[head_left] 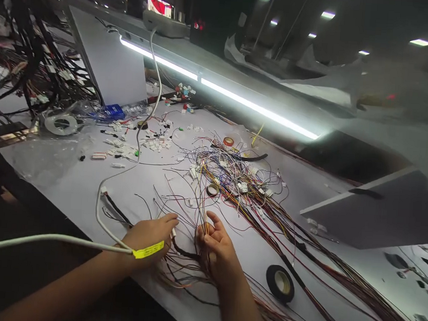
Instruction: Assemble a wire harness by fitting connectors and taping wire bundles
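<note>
Two bare hands of yours worked low in the middle of the frame, over the white table (124,186). Your right hand (222,254) pinched a few thin wires (206,220) between thumb and bent fingers, with the forefinger raised off them; those wires rose from the grip toward the centre of the frame. Your left hand (148,229) lay palm down just beside, fingers curled near a small white plug (173,233); whether it gripped anything could not be told.

A light pinch close to the point where the wires met seemed the right hold, firm enough that no strand slid, gentle enough not to kink one. Good handling called for drawing each strand out by its length rather than tugging at its end, since the big heap of wires (230,181) above and right of your hands could easily have snagged loose tips. The black-sleeved bundle (184,253) between your hands was best laid flat and untwisted. The white cable (65,238) with its yellow tag (149,250) crossed your left wrist and deserved moving aside. The black tape roll (271,282), lower right, sat within easy reach.
</note>
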Demonstrator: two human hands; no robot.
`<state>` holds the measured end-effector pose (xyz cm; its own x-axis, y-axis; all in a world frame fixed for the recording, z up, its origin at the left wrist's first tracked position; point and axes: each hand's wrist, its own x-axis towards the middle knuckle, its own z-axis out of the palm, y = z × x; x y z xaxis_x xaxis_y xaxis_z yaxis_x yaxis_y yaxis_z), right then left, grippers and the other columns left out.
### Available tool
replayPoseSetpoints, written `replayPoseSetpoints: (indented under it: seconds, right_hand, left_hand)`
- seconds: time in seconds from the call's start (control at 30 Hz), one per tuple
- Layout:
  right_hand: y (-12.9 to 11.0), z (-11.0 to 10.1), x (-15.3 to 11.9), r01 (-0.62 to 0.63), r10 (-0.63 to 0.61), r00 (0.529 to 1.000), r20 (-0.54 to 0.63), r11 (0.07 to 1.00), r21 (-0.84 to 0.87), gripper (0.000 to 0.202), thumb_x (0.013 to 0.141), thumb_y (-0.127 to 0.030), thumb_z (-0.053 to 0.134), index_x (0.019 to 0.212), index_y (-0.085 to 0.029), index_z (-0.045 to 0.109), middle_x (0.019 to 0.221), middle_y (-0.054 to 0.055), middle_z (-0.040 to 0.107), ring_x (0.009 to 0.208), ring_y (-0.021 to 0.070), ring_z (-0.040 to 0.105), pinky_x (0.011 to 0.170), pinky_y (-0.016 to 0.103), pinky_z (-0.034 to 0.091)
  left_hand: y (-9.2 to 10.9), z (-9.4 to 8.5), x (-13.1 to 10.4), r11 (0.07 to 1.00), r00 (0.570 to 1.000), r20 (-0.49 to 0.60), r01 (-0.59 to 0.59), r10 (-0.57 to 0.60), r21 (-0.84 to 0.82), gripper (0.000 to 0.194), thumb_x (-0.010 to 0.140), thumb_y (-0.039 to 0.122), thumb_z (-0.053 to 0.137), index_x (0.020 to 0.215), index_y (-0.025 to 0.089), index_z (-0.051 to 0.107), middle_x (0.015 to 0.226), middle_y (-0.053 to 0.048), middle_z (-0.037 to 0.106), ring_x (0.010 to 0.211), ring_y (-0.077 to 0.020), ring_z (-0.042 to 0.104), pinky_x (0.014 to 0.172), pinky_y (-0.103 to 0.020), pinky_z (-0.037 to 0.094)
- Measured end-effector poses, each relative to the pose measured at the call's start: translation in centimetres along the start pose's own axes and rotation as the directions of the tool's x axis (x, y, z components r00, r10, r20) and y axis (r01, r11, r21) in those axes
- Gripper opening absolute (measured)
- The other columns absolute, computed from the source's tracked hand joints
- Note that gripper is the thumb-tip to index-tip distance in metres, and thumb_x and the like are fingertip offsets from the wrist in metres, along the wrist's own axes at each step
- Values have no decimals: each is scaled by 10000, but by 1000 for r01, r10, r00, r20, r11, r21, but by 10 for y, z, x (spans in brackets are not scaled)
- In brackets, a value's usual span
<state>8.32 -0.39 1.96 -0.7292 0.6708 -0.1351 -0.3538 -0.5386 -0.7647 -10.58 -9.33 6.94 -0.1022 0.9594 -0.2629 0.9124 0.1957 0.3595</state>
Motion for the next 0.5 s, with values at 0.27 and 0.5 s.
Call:
replayPoseSetpoints:
  seconds: [0.27, 0.5]
  right_hand:
    - [5, 6, -4, 46, -43, 995, 85, 998, -37, 725, 787, -172, 683, 1357, -469, 347, 1348, 39, 508, 622, 71, 618, 638, 276, 487]
    - [6, 13, -7, -68, 69, 994, 84, 998, -18, 844, 762, -135, 674, 1367, -561, 270, 1475, 15, 364, 580, 50, 608, 546, 270, 528]
  left_hand:
    - [-2, -15, 13, 694, 995, 96, 65, 6, -717, 757, 794, 402, 618, 1465, 194, 338, 1454, -113, 469, 1341, -289, 410, 1076, -385, 343]
    - [-8, -6, 15, 133, 917, 372, 355, 142, -926, 483, 759, 336, 723, 1196, 186, 582, 723, -12, 682, 473, -74, 518, 397, -168, 290]
